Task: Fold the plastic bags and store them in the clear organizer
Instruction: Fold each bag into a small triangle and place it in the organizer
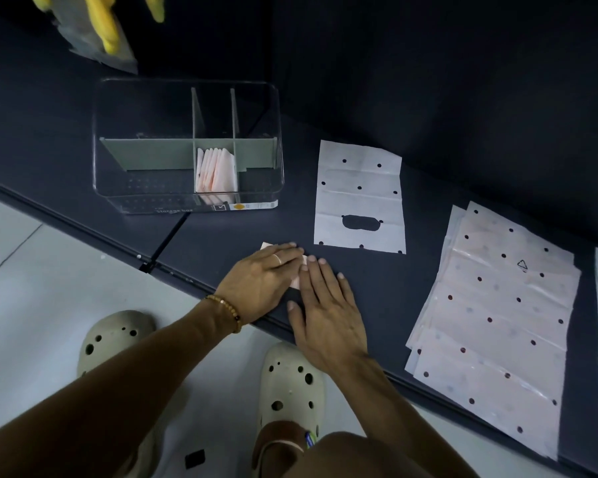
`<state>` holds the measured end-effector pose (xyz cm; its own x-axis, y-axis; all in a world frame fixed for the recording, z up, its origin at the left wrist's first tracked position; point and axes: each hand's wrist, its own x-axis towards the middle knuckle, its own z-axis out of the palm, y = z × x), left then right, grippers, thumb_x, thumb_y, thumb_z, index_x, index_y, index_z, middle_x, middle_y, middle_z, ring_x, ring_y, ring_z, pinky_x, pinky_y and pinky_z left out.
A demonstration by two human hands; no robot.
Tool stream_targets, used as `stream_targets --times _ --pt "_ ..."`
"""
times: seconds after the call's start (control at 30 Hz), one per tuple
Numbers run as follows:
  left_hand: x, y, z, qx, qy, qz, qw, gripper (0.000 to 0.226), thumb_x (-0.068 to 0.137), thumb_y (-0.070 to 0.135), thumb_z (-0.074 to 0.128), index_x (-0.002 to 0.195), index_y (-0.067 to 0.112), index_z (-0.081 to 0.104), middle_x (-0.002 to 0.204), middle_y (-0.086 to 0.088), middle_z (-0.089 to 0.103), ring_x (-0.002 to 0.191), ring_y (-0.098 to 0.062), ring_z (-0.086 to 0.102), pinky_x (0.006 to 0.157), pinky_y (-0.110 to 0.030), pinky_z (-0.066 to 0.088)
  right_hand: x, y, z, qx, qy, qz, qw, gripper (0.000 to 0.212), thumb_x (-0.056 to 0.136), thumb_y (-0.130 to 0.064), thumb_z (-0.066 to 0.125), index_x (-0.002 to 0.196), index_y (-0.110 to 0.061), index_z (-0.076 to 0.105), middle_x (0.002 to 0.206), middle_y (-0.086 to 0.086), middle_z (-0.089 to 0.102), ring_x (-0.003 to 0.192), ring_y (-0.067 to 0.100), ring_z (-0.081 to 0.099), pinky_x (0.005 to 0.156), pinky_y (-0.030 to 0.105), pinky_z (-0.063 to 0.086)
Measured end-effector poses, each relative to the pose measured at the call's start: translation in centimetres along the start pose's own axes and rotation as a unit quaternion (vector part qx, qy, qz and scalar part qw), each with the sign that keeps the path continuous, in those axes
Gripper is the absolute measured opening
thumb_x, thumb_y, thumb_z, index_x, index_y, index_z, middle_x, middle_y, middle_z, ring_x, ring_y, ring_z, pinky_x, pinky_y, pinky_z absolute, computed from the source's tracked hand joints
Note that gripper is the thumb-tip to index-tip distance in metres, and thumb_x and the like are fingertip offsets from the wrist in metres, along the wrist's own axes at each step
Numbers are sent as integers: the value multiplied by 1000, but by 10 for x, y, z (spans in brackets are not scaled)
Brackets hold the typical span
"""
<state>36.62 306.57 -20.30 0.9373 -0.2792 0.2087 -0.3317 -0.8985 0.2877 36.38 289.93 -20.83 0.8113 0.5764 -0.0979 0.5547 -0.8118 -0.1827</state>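
While both palms lie flat at lower centre of the frame, I am pressing a small pink bag (297,270) against the table (463,115), most of it hidden under my hands, with only a corner showing at the upper left of my left hand (261,282) and a strip between the two. My left hand covers its left part, fingers straight and together, gripping nothing; my right hand (328,312) lies just beside it, fingers spread and flat, also gripping nothing. Judged from this posture, I am setting a crease so that thin, springy film does not open again before storage. The organizer (187,198) sits at upper left of centre, a clear rigid box with rounded corners and grey-green dividers; its middle front compartment already holds several folded pink bags (216,175) standing on edge, which keeps them compact. The other compartments appear empty. One white bag (359,198) with black dots and a cut-out handle lies flat at centre right, well apart from my hands, creased in bands. A stack (497,322) of pale dotted bags, glossy and slightly wrinkled, lies fanned at the right edge, within reach as stock. Table surface is dark and matte. Progress is partial: many bags remain unfolded.
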Motion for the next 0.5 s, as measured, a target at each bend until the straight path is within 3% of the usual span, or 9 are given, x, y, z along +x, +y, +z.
stream_targets --times 0.13,0.37,0.5 --pt "-9 -22 -9 -14 -29 -24 999 40 88 9 61 128 6 58 136 -6 55 129 -23 48 106 -40 42 0 0 0 1 0 3 1000 67 96 -44 14 152 -9 19 161 7 10 149 18 2 121 39 2" --pt "-29 -58 -30 -14 -8 -134 991 36 93 17 56 128 7 58 134 -6 56 127 -23 49 106 -38 41 -1 0 0 -7 0 6 1000 65 97 -44 16 153 -9 18 161 6 8 149 18 0 121 39 2" --pt "-13 -39 -30 -34 -14 -188 981 43 95 29 51 135 15 50 124 -9 59 110 -27 51 94 -42 44 -1 -1 1 -9 0 6 1000 66 97 -44 16 153 -10 16 161 5 7 149 17 -1 120 37 -2"
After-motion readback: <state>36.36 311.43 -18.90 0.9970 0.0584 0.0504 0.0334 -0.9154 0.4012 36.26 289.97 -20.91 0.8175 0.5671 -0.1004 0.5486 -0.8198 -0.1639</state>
